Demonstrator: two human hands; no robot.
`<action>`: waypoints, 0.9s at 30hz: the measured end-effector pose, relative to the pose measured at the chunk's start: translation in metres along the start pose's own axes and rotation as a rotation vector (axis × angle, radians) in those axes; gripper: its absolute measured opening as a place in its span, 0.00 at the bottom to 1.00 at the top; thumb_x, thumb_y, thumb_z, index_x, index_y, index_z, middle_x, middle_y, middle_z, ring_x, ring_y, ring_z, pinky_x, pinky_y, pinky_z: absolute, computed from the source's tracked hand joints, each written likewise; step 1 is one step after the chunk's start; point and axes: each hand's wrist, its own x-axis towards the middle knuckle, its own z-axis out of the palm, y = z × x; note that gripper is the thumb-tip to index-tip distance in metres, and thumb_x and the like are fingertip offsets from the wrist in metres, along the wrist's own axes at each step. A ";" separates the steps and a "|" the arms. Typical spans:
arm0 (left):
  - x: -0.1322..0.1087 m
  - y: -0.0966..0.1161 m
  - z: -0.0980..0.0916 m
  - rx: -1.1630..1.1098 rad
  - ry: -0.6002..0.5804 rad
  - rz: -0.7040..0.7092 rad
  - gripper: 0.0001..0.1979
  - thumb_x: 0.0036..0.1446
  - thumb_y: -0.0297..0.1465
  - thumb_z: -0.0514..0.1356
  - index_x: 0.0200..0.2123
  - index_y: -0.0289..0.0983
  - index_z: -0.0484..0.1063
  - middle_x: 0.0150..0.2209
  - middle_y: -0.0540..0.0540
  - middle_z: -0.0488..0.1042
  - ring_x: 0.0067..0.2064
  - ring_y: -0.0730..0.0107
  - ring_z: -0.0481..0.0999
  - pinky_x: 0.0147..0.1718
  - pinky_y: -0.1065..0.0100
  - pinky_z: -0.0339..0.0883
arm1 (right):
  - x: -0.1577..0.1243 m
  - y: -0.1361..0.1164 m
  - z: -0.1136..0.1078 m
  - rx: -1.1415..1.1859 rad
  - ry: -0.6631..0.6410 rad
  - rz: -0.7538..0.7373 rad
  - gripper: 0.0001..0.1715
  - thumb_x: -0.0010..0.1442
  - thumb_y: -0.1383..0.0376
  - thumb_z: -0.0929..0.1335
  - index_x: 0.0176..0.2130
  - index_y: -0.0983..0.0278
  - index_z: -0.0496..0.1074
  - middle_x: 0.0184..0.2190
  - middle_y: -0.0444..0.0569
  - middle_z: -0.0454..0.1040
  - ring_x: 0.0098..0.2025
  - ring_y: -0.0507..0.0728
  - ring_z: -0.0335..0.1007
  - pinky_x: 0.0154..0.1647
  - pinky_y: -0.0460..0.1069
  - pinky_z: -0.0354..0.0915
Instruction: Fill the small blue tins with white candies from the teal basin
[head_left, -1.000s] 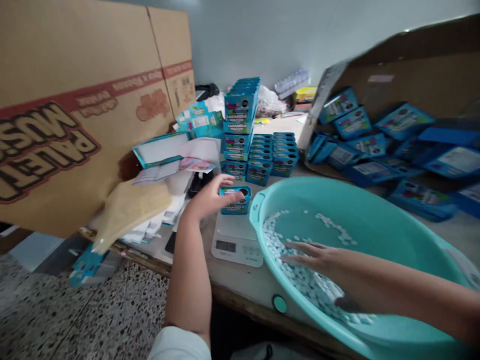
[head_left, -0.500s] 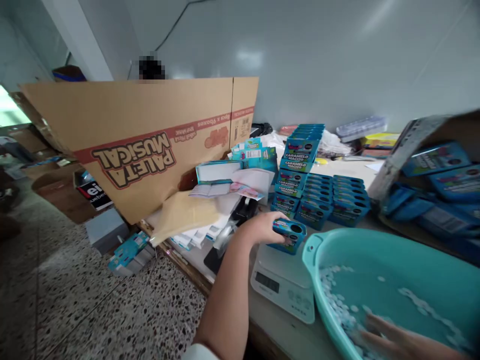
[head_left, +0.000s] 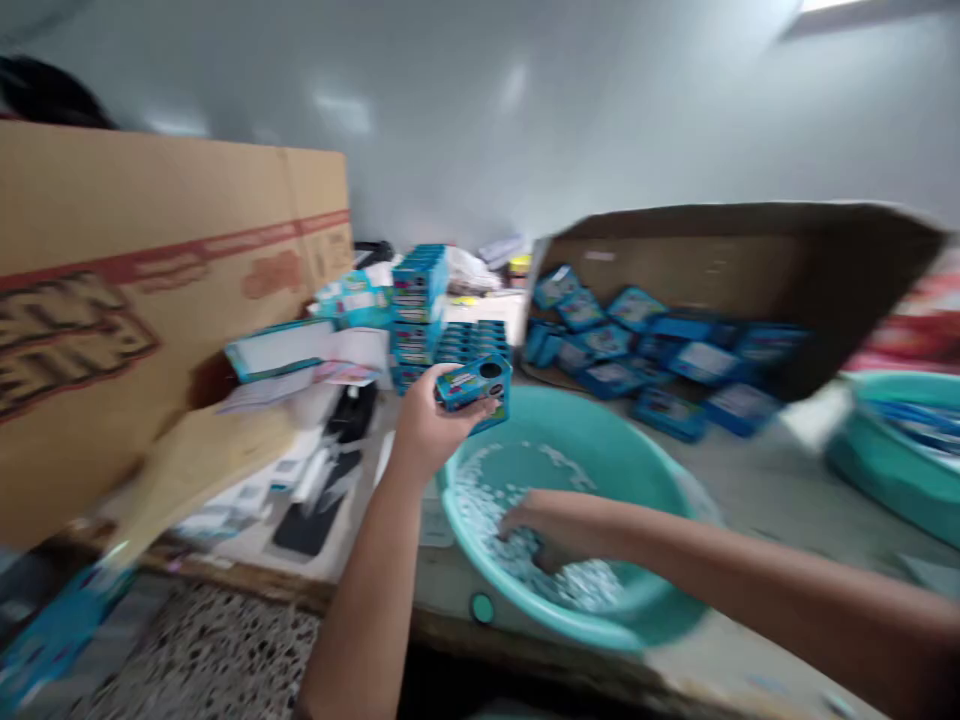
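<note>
My left hand (head_left: 433, 425) is closed around a small blue candy box (head_left: 491, 376), held tilted above the left rim of a turquoise basin (head_left: 652, 470). A dark round hole shows on the box's upper side. My right hand (head_left: 544, 520) reaches down into the basin among many small white candies (head_left: 592, 582). Its fingers point downward, partly buried and blurred, so their grip is hidden. A white scale (head_left: 436, 525) is partly covered by the basin and my left arm. Behind the held box stand stacked blue candy boxes (head_left: 420, 290).
A large cardboard box (head_left: 247, 220) stands at left. Another carton (head_left: 817, 290) lies open behind the basin, with several blue boxes spilling out. A second turquoise basin (head_left: 870, 470) is at right. Papers and a black phone-like slab (head_left: 315, 515) lie on the table's left.
The view has swung to the right. My left hand has lifted the blue candy box off the scale toward the basin. My right hand has gone deeper into the white candies.
</note>
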 end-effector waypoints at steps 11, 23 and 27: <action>-0.008 -0.027 0.039 0.198 -0.327 -0.122 0.22 0.39 0.37 0.71 0.40 0.39 0.77 0.35 0.48 0.82 0.39 0.54 0.82 0.37 0.63 0.72 | -0.057 0.022 -0.062 0.235 -0.054 0.225 0.14 0.50 0.68 0.74 0.39 0.58 0.84 0.35 0.39 0.84 0.36 0.56 0.79 0.36 0.46 0.70; -0.012 -0.022 0.042 0.328 -0.453 -0.092 0.19 0.42 0.35 0.71 0.41 0.40 0.79 0.35 0.48 0.82 0.38 0.56 0.81 0.35 0.63 0.68 | -0.021 0.019 -0.126 0.170 0.010 0.367 0.14 0.51 0.68 0.75 0.41 0.65 0.83 0.24 0.39 0.79 0.28 0.51 0.74 0.27 0.42 0.59; -0.012 -0.023 0.043 0.351 -0.406 -0.110 0.20 0.44 0.34 0.71 0.43 0.39 0.79 0.37 0.48 0.83 0.40 0.57 0.81 0.37 0.64 0.68 | -0.015 0.007 -0.130 0.114 0.099 0.411 0.14 0.52 0.70 0.75 0.41 0.68 0.83 0.35 0.49 0.83 0.35 0.55 0.75 0.28 0.44 0.58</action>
